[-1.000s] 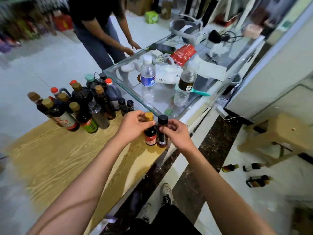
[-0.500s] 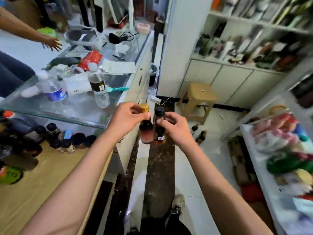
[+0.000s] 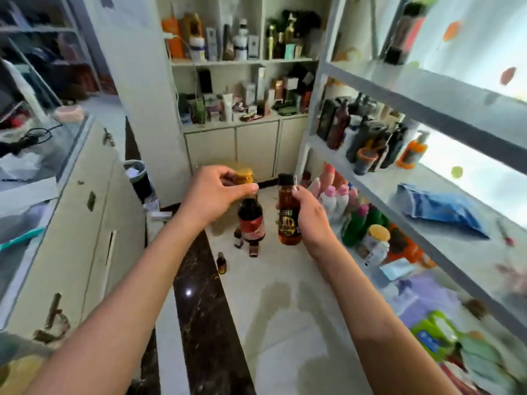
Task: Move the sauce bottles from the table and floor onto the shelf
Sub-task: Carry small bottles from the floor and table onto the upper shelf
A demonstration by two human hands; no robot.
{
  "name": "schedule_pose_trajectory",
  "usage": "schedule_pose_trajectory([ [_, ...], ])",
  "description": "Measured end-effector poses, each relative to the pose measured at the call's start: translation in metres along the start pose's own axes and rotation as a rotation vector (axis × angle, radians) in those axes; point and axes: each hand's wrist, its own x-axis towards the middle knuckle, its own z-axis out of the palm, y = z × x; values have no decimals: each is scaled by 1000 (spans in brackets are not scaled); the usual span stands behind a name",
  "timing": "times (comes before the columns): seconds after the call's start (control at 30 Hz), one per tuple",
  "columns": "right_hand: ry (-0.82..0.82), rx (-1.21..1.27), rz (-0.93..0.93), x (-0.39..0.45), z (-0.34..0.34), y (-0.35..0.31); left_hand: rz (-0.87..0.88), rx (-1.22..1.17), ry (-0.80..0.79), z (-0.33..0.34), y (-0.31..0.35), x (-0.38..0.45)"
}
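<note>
My left hand grips a dark sauce bottle with a yellow cap and red label by its neck. My right hand holds an amber sauce bottle with a black cap around its body. Both bottles hang upright in the air over the white floor, side by side. A white metal shelf stands on the right; its middle level carries several dark bottles. Small bottles lie on the floor below the held ones.
A cream counter runs along the left, with a dark bin at its end. A white cabinet full of boxes stands ahead. The lower shelf levels hold packets, pink bottles and a blue bag.
I have turned right, away from the wooden table and glass counter, carrying both bottles. The shelf and cabinet now fill the view, and the bottles on the floor have come closer.
</note>
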Motion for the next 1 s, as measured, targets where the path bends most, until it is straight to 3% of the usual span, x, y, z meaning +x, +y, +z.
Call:
schedule_pose_trajectory([
  [0.1,71,125,60,5,-76,-1,61,-32,-67,67,47,17],
  [0.23,104,0,-32,7,-177,-1,150,-80,-156,154,109,30],
  [0.5,468,-16,-179,-21,-343,-28,252,-261,-321,289,216,42],
  [0.67,627,56,-280,-36,-418,-49,339,-311,-415,349,274,58],
  [1.0,857,-184,-353,-21,-520,-82,482,-450,-521,453,371,110],
])
